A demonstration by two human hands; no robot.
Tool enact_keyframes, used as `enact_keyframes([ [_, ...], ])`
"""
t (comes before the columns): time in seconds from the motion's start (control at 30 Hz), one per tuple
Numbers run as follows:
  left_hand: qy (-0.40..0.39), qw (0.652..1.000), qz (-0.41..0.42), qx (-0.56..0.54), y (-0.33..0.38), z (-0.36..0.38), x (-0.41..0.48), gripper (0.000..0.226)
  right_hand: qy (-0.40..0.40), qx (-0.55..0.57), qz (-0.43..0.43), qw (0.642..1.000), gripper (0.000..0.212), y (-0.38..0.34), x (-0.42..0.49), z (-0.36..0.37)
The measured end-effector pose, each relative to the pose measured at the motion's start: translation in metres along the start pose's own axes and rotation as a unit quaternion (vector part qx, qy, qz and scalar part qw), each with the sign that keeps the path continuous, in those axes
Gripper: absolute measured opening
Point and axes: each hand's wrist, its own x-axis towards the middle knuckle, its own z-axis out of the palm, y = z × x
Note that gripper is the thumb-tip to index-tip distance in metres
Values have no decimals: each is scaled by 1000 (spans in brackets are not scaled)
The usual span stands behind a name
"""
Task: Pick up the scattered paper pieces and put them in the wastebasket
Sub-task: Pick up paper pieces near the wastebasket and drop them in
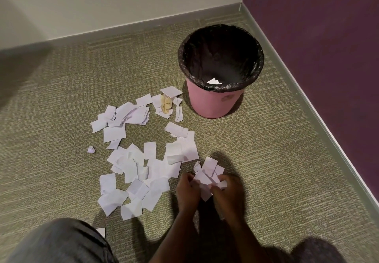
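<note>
Near my grey knee (61,240), left hand (187,190) and right hand (224,191) curl fingers (223,180) round a bunch of white paper pieces (208,171), I think so none drop; the round pink plastic wastebasket (213,104) waits ahead.

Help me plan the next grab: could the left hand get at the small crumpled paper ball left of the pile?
Probably yes, once emptied: the crumpled paper ball lies alone on carpet, nothing covering it, but the left hand and right hand both grip a paper bunch.
</note>
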Motion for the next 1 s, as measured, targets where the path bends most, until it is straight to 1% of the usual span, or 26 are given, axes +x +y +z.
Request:
enact_keyframes([
  [0.07, -13, 1000, -8, -6, -1, 0, 2, 17, -18, 5, 10, 1000, 62, -8, -1, -5],
  [0.13, -23, 1000, -17, -5, -2, 1, 3, 22, -33, 0, 29, 999, 67, -13, 1, -7],
  [0.23, -18, 999, -22, -14, 0, 2, 2, 21, -47, -24, 36, 998, 63, -10, 4, -1],
  [0.33, -20, 999, -23, -16, 4, 0, 0, 22, -39, -16, 45, 998, 56, -10, 7, 5],
  [0.5, -46, 997, -49, -39, -12, 7, 8, 17, -44, 38, 70, 996, 25, -22, 0, -4],
  [0.57, -54, 995, -62, -58, -19, 13, 13, 13, -50, 60, 78, 994, 18, -19, 0, -5],
  [0.67, -63, 991, -85, -87, 5, 6, 3, 8, -77, 68, 71, 992, 20, -16, 8, -9],
  [0.73, -81, 985, -100, -114, 15, 6, 2, 11, -98, 78, 61, 990, 22, -15, 19, -16],
  [0.77, -97, 981, -104, -131, 21, 5, 0, 16, -111, 83, 59, 989, 22, -16, 24, -21],
  [0.87, -124, 974, -96, -165, 35, 3, 1, 42, -154, 98, 62, 981, 29, -30, 37, -41],
  [0.9, -139, 968, -100, -183, 42, 1, 0, 43, -171, 116, 60, 977, 32, -36, 40, -48],
  [0.97, -162, 954, -114, -225, 60, -2, -3, 31, -203, 166, 57, 963, 31, -53, 44, -62],
  [1.0, -169, 948, -112, -244, 69, -4, -4, 25, -210, 189, 53, 958, 25, -61, 45, -69],
])
